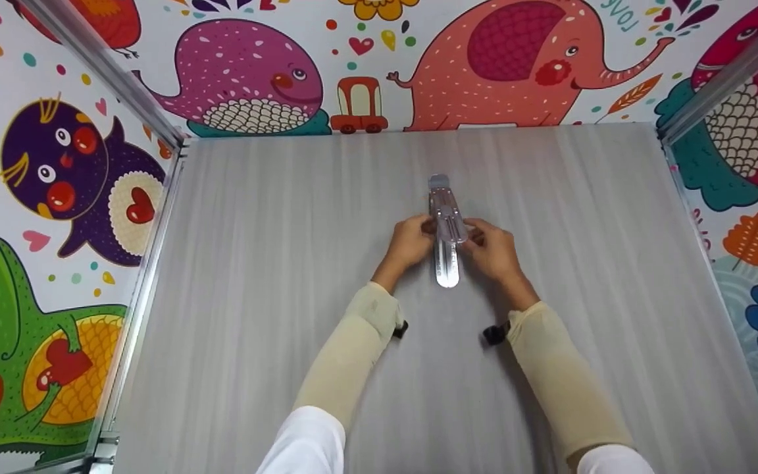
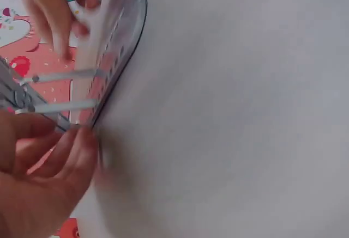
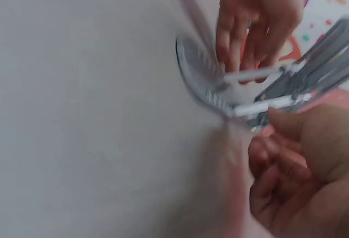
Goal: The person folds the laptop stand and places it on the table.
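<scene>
Left hand point(image 1: 410, 241), right hand point(image 1: 492, 247), both gripping metal stand point(image 1: 446, 227) (folding), grey table point(image 1: 254, 276)

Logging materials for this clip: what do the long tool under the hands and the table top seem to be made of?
The long tool looks like metal with clear plastic: silvery sheen, see-through base in the wrist views, thin bright rods. The table top looks like grey laminate, matt, with faint printed grain streaks. Both hands, left and right, pinch the tool.

Long beige sleeves point(image 1: 353, 349) over both forearms; white cuffs near elbows; small black wrist-mounted cameras point(image 1: 494, 334)
</scene>
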### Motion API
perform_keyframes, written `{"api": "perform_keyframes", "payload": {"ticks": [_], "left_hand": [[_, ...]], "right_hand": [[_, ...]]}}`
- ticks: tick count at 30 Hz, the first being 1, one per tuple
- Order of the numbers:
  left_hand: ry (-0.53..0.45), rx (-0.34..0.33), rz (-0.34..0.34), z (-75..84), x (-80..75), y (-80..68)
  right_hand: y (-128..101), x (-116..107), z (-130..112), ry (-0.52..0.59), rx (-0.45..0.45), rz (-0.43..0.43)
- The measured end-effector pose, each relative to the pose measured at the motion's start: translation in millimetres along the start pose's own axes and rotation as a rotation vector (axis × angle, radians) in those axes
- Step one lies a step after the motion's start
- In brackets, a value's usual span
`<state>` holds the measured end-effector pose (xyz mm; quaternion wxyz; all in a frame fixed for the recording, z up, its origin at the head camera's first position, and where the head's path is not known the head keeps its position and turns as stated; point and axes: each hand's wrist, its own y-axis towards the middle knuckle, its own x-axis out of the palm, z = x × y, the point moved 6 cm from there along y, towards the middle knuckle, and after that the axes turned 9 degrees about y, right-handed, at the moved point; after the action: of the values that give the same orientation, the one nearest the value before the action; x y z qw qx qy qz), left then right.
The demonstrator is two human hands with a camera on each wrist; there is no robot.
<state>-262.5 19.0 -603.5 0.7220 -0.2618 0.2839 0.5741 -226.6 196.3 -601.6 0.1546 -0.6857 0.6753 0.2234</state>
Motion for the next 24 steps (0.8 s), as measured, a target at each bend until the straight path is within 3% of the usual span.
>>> {"api": "perform_keyframes", "payload": {"ticks": [3, 7, 15, 18, 24], "left_hand": [[0.07, 0.032, 0.005, 2.7, 5.4, -7.3], [0.166, 0.042, 0.066, 5.7, 2.9, -9.8], [0.183, 0.008, 0.06, 17.7, -6.5, -1.8], [0.189, 0.016, 0.051, 22.6, -9.6, 3.8], [0.223, 0.035, 0.086, 26.0, -15.9, 17.3]], "right_hand": [[13, 8, 4, -0.006, -0.037, -0.074], [20, 16, 4, -0.022, -0.076, -0.135], [22, 16, 1, -0.041, -0.03, -0.189], [25, 14, -1, -0.086, -0.016, -0.168], [38, 5, -11, -0.104, -0.004, -0.044]]}}
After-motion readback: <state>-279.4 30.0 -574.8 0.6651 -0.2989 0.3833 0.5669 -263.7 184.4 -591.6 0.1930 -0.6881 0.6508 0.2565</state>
